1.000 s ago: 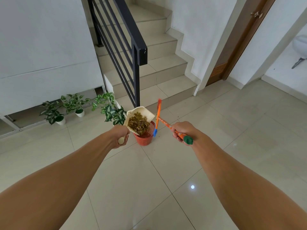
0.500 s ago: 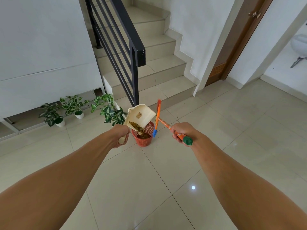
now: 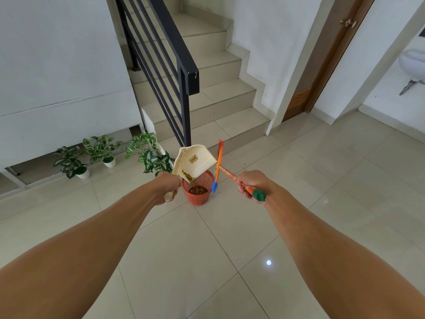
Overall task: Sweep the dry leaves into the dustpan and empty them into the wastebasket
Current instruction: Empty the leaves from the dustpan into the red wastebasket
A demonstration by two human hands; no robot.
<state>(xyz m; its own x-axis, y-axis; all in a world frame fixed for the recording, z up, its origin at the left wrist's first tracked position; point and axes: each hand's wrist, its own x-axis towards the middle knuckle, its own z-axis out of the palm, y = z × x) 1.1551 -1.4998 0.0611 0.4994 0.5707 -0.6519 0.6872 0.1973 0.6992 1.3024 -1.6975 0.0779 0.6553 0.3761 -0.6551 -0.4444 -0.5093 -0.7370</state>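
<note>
The dry leaves [image 3: 199, 190] were seen mostly at the bottom of the wastebasket [image 3: 197, 192], with a few more clinging to the low corner of the dustpan [image 3: 195, 163]. The dustpan was held tilted steeply above the basket's rim, its underside and a small label turned toward the camera. Its cream handle was wrapped tightly by the fingers of the left hand [image 3: 166, 187], which were fully closed round it. The broom [image 3: 219, 165] was held up off the floor just right of the basket, its orange and blue head standing nearly upright beside the dustpan. Its orange handle, ending in a green cap, was clenched by the fingers of the right hand [image 3: 249, 184].

The wastebasket stood on the tiled floor [image 3: 207, 261], where a few small specks were seen by its right side. Just behind and to its left a potted plant [image 3: 156, 161] crowded close, and two further potted plants [image 3: 101, 150] were lined along the wall farther left. The end post of a black railing [image 3: 187, 111] stood directly behind the basket, with the staircase [image 3: 218, 88] rising beyond it. A brown door [image 3: 322, 65] was set into the wall at the right. Wide bare floor lay open to the right and toward the camera, while the left and rear sides were hemmed in.
</note>
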